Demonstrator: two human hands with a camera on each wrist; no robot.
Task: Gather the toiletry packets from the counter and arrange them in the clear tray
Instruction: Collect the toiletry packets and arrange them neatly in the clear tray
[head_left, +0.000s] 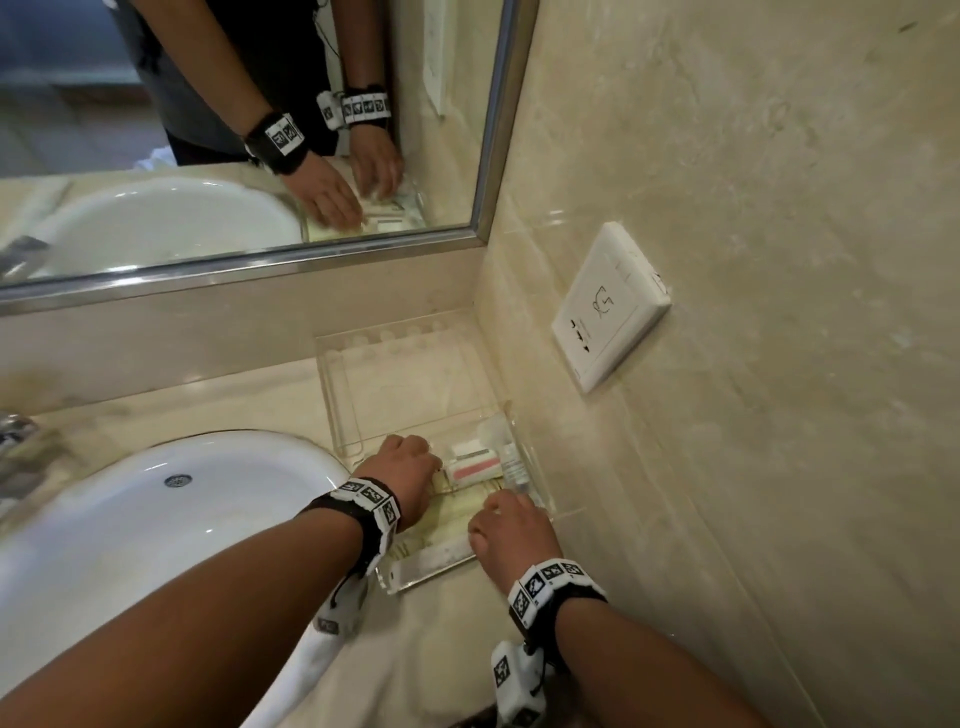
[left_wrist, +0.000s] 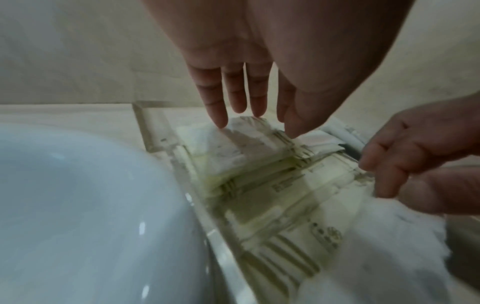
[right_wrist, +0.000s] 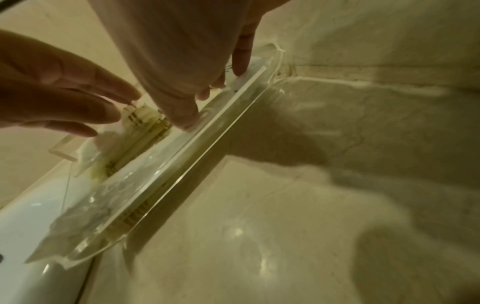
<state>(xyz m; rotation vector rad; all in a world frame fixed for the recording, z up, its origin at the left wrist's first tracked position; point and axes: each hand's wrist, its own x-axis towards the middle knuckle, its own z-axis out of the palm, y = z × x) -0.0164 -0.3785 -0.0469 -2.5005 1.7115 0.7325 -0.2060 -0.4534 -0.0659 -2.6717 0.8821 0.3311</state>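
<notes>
Overlapping packets (left_wrist: 246, 156), perhaps four, in one tray (head_left: 337, 384).

Pale yellow-green packets (head_left: 457, 512) (striped edges), white basin (head_left: 156, 519).

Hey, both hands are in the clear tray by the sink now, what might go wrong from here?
1. The clear tray sits right beside the sink; a sideways push from the left hand might nudge it or spill packets into the basin.
2. The packets are stacked unevenly; pressing with the fingertips could make them slide apart.
3. The right hand works close to the small bottle, which it may knock over.
</notes>
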